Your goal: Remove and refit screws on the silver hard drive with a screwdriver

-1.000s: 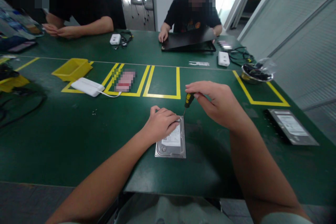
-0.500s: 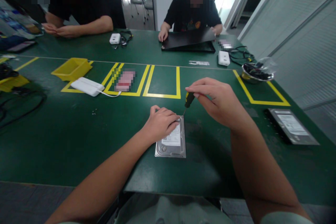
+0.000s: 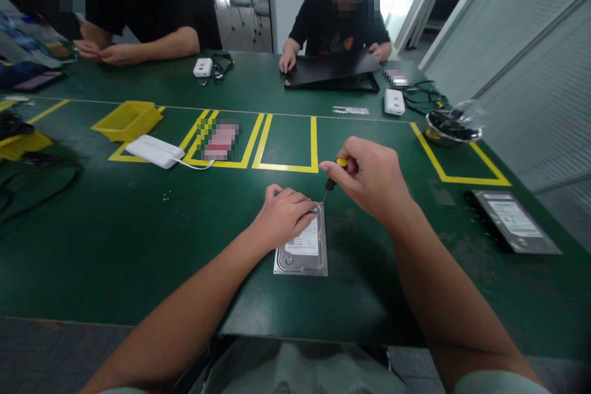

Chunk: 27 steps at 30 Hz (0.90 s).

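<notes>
A silver hard drive (image 3: 305,252) lies flat on the green table (image 3: 138,240) near its front edge. My left hand (image 3: 284,215) presses down on the drive's far end, fingers curled over it. My right hand (image 3: 367,178) is closed round a small screwdriver (image 3: 331,181) with a yellow and black handle. The screwdriver's tip touches the drive's far right corner.
A second hard drive (image 3: 514,221) lies at the right. Yellow tape boxes (image 3: 286,148) mark the table's middle, with a white device (image 3: 154,151) and yellow bin (image 3: 127,120) to the left. A metal bowl (image 3: 452,126) stands at the right. Two other people sit opposite, one at a black laptop (image 3: 332,71).
My right hand has turned and closed tighter round the screwdriver handle, fingers now curled over it. My left hand and the drive have stayed put.
</notes>
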{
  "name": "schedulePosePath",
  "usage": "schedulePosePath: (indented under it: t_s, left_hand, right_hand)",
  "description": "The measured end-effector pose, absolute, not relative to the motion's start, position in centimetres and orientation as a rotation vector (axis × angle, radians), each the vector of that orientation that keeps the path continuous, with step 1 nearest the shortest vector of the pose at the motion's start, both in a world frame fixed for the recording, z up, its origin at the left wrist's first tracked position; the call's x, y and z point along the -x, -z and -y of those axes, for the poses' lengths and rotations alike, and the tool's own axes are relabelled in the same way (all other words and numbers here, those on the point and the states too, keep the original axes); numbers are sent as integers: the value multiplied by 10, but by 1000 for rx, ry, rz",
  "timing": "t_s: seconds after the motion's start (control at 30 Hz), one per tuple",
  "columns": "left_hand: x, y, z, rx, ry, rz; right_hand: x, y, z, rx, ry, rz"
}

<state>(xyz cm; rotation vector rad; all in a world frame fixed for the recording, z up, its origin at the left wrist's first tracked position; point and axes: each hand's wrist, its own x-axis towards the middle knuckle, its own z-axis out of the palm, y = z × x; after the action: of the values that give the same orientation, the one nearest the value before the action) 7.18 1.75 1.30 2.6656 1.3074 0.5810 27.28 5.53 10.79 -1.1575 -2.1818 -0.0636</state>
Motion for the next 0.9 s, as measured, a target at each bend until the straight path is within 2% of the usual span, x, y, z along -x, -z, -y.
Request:
schedulePosePath:
  t_s: [0.2,0.6,0.9]
  left_hand:
    - [-72,-13,-18,-2661,-593,-1300]
    - [-71,-13,-18,-2667,-581,-1300]
    - [-71,-13,-18,-2668,-572,-1296]
  right_hand:
    - [-274,-108,-53,1154,134,2206]
    - [-289,-122,-52,959,-106,2281]
    - [-292,-119,-54,915,-157,2300]
